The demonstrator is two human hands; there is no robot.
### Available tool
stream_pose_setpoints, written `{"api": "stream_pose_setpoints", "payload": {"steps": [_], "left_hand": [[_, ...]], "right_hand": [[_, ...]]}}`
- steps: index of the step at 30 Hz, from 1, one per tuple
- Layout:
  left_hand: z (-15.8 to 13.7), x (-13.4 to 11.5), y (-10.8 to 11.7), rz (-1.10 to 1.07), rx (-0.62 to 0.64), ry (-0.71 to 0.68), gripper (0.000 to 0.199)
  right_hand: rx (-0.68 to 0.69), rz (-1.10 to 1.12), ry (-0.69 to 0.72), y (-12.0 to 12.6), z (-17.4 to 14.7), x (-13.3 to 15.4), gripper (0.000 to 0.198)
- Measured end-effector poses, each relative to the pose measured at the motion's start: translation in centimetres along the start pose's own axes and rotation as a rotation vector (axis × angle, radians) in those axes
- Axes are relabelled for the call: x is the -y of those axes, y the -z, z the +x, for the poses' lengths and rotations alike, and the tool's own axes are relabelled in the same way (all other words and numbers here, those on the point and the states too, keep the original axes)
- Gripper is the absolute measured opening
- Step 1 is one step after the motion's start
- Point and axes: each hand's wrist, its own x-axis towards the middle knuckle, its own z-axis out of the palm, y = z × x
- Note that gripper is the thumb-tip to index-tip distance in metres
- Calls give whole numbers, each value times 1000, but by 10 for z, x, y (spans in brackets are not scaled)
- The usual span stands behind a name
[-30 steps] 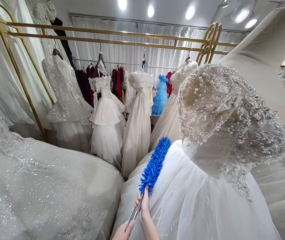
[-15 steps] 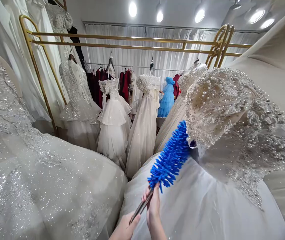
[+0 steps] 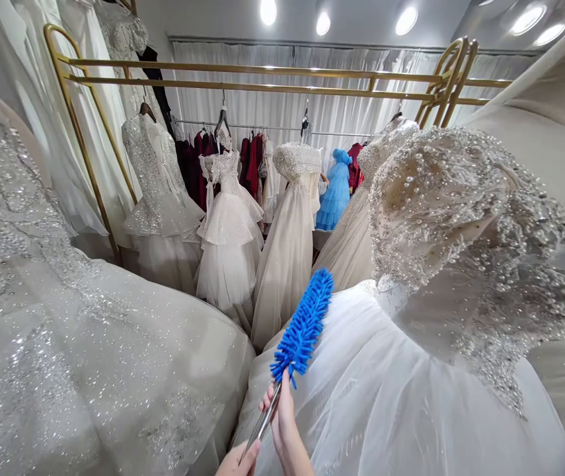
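Between a glittering gown (image 3: 88,357) at left and a white tulle gown (image 3: 411,396) with a beaded bodice (image 3: 460,225) at right, a blue duster (image 3: 303,326) rises against the tulle skirt. The right hand (image 3: 279,413) grasps its metal handle (image 3: 262,423) just below the head; the left hand (image 3: 237,461) grips the handle's lower end.

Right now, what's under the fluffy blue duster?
Under the blue duster is the white tulle skirt of the beaded gown. The right hand and left hand hold its metal handle. Whatever is under the skirt is hidden.
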Motion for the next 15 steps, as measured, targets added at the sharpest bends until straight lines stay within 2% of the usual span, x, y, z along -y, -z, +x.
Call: {"api": "stream_pose_setpoints", "payload": {"steps": [3, 5, 7, 11, 15], "left_hand": [[-4, -34, -8, -14, 26, -131, 58], [0, -44, -22, -52, 77, -117, 58], [6, -40, -38, -85, 118, -68, 63], [14, 3, -49, 5, 69, 54, 78], [10, 46, -30, 57, -7, 149, 81]], "right_hand": [[123, 69, 134, -6, -22, 42, 58], [133, 80, 176, 2, -25, 59, 58], [82, 67, 178, 17, -18, 59, 59], [-151, -3, 79, 41, 9, 13, 63], [-206, -26, -36, 36, 21, -38, 66]]}}
